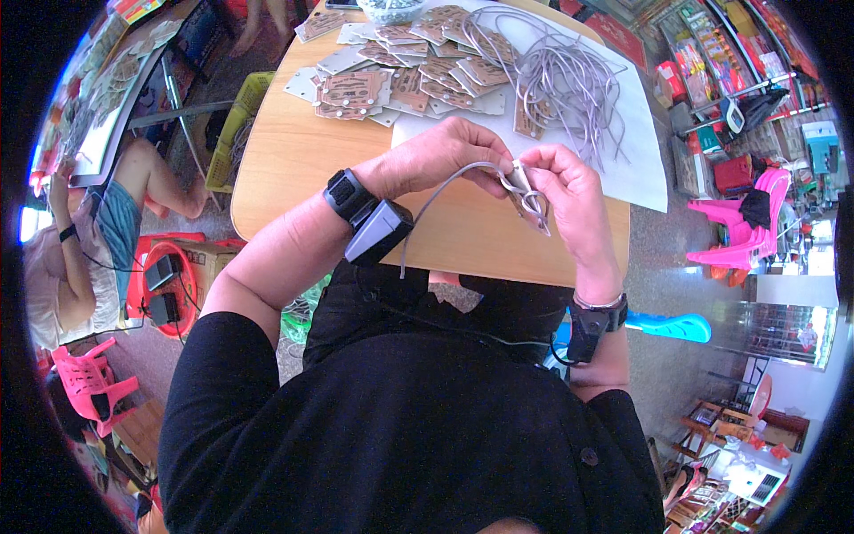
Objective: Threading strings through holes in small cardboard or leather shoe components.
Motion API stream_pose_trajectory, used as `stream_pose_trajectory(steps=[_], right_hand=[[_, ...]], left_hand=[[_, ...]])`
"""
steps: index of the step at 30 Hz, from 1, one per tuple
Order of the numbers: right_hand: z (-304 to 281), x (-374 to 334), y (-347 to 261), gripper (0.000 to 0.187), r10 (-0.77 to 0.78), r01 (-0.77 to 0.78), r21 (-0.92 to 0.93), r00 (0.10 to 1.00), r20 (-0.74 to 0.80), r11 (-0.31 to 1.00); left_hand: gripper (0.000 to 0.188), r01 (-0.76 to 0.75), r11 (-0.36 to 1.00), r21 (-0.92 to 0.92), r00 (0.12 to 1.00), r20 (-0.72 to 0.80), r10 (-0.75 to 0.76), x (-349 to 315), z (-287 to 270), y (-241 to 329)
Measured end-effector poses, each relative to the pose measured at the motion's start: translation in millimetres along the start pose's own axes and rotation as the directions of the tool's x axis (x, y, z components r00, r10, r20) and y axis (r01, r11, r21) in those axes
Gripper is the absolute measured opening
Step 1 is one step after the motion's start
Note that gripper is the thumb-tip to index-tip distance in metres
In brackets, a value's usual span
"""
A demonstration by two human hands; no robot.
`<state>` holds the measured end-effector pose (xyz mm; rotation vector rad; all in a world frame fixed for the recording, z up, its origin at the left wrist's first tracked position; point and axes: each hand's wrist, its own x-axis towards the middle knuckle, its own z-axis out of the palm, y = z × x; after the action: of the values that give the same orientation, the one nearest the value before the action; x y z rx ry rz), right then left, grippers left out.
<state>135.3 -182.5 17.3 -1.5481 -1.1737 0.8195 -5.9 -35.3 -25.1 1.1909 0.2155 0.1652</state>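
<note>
Above the near part of the table, my left hand (452, 153) and my right hand (569, 182) meet, both with fingers pinched. Between them is a grey cord (442, 189), looped around a small card (519, 176) seen nearly edge-on. One cord end hangs down past my left wrist, and loops dangle below my right fingertips. How the cord passes around the card is partly hidden by my fingers. Just beyond lie a tangled bundle of grey cords (569, 89) and a heap of brown-and-white printed cards (356, 91).
The wooden table (294, 200) has a white sheet (636, 173) on its right side. A bowl of small pieces (391, 11) stands at the far edge. A yellow crate (233, 133) is at the left. Another person (84, 258) sits farther left; pink chairs (743, 222) stand right.
</note>
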Motion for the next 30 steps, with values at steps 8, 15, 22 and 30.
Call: stream_pose_trajectory(steps=[8,15,22,30], right_hand=[[-1.9,2.8,0.6,0.01,0.017,-0.016,-0.024,1.0,0.022,1.0],[-2.0,3.7,-1.4,0.013,0.089,-0.083,-0.087,0.994,0.062,0.993],[1.5,5.0,-5.5,0.019,0.033,-0.015,-0.314,0.998,0.05,0.949],[2.5,8.5,2.7,0.017,0.172,-0.172,-0.006,0.984,0.046,0.985]], left_hand=[[0.024,0.016,0.999,0.045,1.0,0.016,-0.017,0.3,0.0,0.8],[0.023,0.013,0.999,0.034,1.0,0.019,-0.014,0.6,-1.5,-1.4],[0.022,0.017,1.0,0.024,1.0,0.014,-0.017,1.5,-2.9,-3.5],[0.02,-0.042,0.998,-0.042,0.999,-0.023,0.041,5.0,-2.6,-5.6]])
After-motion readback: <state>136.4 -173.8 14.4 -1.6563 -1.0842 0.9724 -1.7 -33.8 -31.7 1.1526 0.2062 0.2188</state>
